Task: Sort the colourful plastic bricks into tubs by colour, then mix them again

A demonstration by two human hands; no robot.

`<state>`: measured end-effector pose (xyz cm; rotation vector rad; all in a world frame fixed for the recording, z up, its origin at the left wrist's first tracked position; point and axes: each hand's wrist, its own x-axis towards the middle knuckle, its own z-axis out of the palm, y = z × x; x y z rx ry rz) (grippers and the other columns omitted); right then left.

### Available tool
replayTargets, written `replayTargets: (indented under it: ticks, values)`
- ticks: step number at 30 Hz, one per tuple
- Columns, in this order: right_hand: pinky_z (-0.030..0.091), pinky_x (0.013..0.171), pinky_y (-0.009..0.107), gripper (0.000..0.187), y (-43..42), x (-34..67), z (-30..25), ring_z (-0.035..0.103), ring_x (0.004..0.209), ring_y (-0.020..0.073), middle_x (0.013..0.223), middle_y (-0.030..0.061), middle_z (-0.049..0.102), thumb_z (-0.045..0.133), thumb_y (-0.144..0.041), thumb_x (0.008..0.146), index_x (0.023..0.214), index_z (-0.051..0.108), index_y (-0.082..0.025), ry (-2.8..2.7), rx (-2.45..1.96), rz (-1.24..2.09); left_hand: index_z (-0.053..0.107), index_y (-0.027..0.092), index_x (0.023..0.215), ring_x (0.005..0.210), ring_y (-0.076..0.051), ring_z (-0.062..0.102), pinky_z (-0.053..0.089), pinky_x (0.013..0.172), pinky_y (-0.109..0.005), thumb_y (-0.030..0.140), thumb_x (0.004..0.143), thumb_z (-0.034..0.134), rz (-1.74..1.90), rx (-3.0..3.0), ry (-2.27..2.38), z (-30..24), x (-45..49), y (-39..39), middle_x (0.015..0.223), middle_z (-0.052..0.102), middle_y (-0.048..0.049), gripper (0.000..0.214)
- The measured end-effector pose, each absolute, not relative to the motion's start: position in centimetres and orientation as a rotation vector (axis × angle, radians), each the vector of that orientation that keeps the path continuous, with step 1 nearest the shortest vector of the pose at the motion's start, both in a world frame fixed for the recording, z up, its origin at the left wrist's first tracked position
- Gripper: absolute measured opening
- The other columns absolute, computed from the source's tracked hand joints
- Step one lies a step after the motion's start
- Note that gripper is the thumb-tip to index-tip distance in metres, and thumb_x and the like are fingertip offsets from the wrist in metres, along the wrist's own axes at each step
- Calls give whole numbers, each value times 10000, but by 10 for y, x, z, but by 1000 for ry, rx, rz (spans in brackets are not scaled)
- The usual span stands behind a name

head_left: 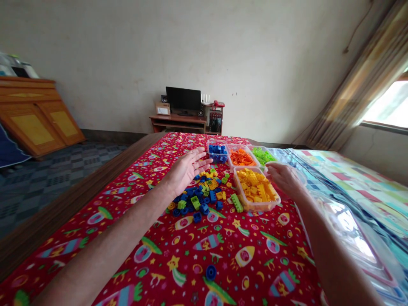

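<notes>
My left hand (186, 166) hovers open, fingers stretched out, just left of a loose pile of blue, yellow and green toy bricks (200, 196) on a red patterned cloth (204, 255). My right hand (284, 177) rests against the right side of a clear tub of yellow bricks (256, 189), fingers curled toward its rim; whether it grips the tub is unclear. Behind stand tubs of blue bricks (218, 152), orange bricks (241, 157) and green bricks (263, 154).
A single blue brick (211, 272) lies apart near me. A shiny striped sheet (350, 199) covers the surface to the right. Beyond stand a low desk with a monitor (183, 101), a wooden cabinet (35, 114) at left and a curtained window (389, 106).
</notes>
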<state>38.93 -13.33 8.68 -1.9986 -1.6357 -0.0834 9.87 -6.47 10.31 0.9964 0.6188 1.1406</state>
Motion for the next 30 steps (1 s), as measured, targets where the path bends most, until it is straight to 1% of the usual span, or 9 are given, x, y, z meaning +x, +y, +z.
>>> replayTargets:
  ticks: [1, 3, 6, 10, 13, 18, 24, 26, 30]
  values:
    - [465, 739, 317, 365, -135, 390, 85, 644, 773, 209, 828, 114, 718, 386, -253, 883, 990, 718, -145, -1709, -2045, -84, 591, 103, 1081, 918, -183, 683, 535, 882, -317, 193, 879, 477, 1142, 995, 619, 103, 99, -65, 1235, 589, -165, 248]
    - [466, 748, 301, 323, -137, 390, 77, 639, 784, 200, 861, 114, 719, 452, -179, 824, 997, 722, -142, -1854, -2069, -91, 607, 104, 1034, 899, -183, 688, 536, 876, -320, 182, 869, 489, 1140, 996, 614, 103, 99, -66, 1204, 605, -158, 218]
    - [473, 733, 271, 393, -133, 389, 65, 637, 788, 183, 911, 99, 721, 494, -76, 735, 1047, 716, -164, -1963, -2005, -128, 622, 107, 991, 897, -192, 691, 538, 872, -332, 168, 864, 491, 1134, 999, 608, 104, 99, -66, 1163, 621, -145, 193]
    - [478, 702, 264, 473, -123, 388, 57, 648, 741, 183, 846, 92, 728, 478, -7, 692, 1083, 703, -148, -1888, -1982, -153, 619, 103, 974, 884, -197, 693, 547, 838, -326, 143, 872, 463, 1133, 999, 609, 104, 99, -66, 1108, 641, -136, 191]
    - [482, 731, 260, 481, -120, 388, 56, 668, 814, 195, 932, 112, 733, 503, -11, 706, 1141, 675, -123, -1793, -1977, -156, 617, 101, 983, 868, -195, 692, 553, 815, -327, 129, 870, 452, 1126, 1008, 604, 104, 99, -66, 1083, 650, -136, 202]
    - [477, 736, 271, 351, -126, 390, 52, 661, 857, 218, 934, 137, 723, 542, -79, 766, 1084, 688, -97, -1816, -2078, -216, 626, 99, 955, 846, -184, 690, 559, 796, -315, 116, 856, 456, 1130, 1023, 607, 104, 99, -66, 1034, 664, -120, 197]
    - [460, 787, 309, 378, -142, 389, 59, 628, 870, 225, 968, 151, 689, 495, -103, 825, 1185, 609, -88, -1937, -2100, -371, 637, 99, 926, 833, -183, 691, 559, 806, -329, 124, 806, 539, 1152, 1080, 627, 107, 92, -63, 993, 680, -117, 157]
    - [450, 791, 313, 358, -147, 386, 64, 613, 884, 228, 965, 149, 677, 479, -98, 832, 1167, 608, -98, -1955, -2136, -388, 637, 101, 922, 835, -174, 690, 558, 798, -309, 113, 781, 566, 1175, 1098, 633, 111, 86, -60, 994, 681, -110, 158]
    - [431, 761, 294, 306, -149, 383, 66, 591, 849, 204, 926, 136, 654, 441, -32, 811, 1027, 645, -105, -2019, -2209, -272, 635, 119, 953, 846, -164, 687, 557, 801, -299, 86, 755, 563, 1265, 1111, 642, 119, 72, -54, 984, 682, -86, 213]
